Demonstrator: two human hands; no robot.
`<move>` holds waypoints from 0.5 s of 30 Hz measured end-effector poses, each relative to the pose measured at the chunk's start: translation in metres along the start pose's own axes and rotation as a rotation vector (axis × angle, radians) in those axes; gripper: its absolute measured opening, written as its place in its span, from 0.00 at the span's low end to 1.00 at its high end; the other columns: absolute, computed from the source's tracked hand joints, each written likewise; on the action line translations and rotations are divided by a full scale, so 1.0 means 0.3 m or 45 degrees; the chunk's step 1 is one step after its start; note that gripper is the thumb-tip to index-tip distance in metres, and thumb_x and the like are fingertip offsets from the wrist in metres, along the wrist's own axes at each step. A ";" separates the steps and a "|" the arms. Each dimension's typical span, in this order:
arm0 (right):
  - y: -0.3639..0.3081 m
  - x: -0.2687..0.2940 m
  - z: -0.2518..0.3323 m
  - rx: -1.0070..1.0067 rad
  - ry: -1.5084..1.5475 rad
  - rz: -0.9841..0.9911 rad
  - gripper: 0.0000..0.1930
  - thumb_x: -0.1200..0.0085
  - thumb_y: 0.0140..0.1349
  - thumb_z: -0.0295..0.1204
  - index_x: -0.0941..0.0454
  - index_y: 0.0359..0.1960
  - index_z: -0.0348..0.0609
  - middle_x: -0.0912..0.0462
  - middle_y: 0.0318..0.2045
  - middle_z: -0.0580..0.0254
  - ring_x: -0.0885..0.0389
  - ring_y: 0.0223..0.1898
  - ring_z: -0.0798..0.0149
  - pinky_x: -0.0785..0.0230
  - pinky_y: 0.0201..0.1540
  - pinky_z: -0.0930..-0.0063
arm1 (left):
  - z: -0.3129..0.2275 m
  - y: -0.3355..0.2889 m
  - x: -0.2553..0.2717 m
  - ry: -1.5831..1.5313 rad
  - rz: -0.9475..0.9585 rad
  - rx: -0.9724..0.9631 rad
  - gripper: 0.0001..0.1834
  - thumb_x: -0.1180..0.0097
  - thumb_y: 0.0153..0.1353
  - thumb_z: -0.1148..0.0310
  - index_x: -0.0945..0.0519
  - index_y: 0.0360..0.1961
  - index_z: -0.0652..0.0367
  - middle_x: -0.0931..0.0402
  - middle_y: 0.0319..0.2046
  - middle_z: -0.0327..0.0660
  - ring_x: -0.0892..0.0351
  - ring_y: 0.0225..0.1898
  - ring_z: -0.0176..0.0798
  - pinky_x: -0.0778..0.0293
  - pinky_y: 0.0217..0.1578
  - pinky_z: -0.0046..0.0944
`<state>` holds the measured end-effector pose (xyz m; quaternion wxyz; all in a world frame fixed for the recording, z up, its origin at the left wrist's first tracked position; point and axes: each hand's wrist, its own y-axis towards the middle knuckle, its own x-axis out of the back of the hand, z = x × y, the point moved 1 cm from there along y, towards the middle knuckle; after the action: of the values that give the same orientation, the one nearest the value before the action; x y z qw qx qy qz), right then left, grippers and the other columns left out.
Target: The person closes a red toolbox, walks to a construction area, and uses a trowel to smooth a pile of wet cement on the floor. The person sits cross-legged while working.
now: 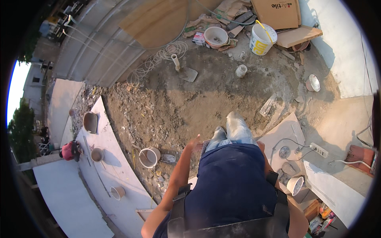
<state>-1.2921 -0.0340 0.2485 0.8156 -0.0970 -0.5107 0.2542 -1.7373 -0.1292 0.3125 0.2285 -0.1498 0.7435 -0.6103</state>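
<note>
My left hand [193, 144] hangs low beside my left thigh, its fingers stretched out and apart, with nothing seen in it. Just beside it shows a bit of grey, rough-patterned material [205, 146], too small to name. My right hand [260, 146] is at my other thigh, mostly hidden by my body, so its fingers do not show. My dusty light-blue trousers [238, 133] and shoes stand on rough brown soil [190, 111]. Left of my left hand, a pale bucket [149, 157] lies tilted on the dirt, with a grey, dusty flat piece [168, 158] beside it.
A white bucket [258, 43] with a yellow handle and a round tub [216, 36] stand ahead near cardboard [278, 14]. Coiled hose [147, 65] lies by the metal fence. Buckets [97, 154] rest on the pale slab at left, near a crouching person [70, 150]. A power strip [318, 150] with cables lies right.
</note>
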 end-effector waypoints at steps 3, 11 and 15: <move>0.138 0.101 0.177 -0.043 0.679 -0.034 0.11 0.47 0.58 0.30 0.17 0.38 0.38 0.15 0.35 0.54 0.17 0.37 0.63 0.26 0.42 0.70 | -0.384 0.032 0.038 0.037 -0.266 -0.676 0.31 0.50 0.67 0.52 0.34 0.62 0.66 0.24 0.52 0.53 0.22 0.51 0.51 0.26 0.51 0.47; 0.642 0.321 0.563 -0.686 0.916 0.614 0.46 0.37 0.56 0.50 0.46 0.70 0.44 0.26 0.57 0.45 0.22 0.53 0.51 0.27 0.49 0.55 | -1.409 0.091 0.178 0.838 -0.866 -1.371 0.31 0.39 0.60 0.65 0.34 0.61 0.64 0.35 0.60 0.55 0.31 0.58 0.55 0.28 0.52 0.49; 0.906 0.259 0.828 -0.543 0.520 0.981 0.67 0.34 0.43 0.63 0.63 0.71 0.33 0.46 0.68 0.33 0.40 0.68 0.47 0.35 0.61 0.57 | -1.738 0.205 0.234 1.190 -1.136 -1.487 0.43 0.33 0.55 0.67 0.44 0.68 0.61 0.54 0.69 0.58 0.46 0.67 0.61 0.35 0.60 0.53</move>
<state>-1.5700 0.2123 0.3099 0.7076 -0.4919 -0.3077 0.4032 -2.0660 0.2860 0.3200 -0.4740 -0.2544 0.8271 -0.1628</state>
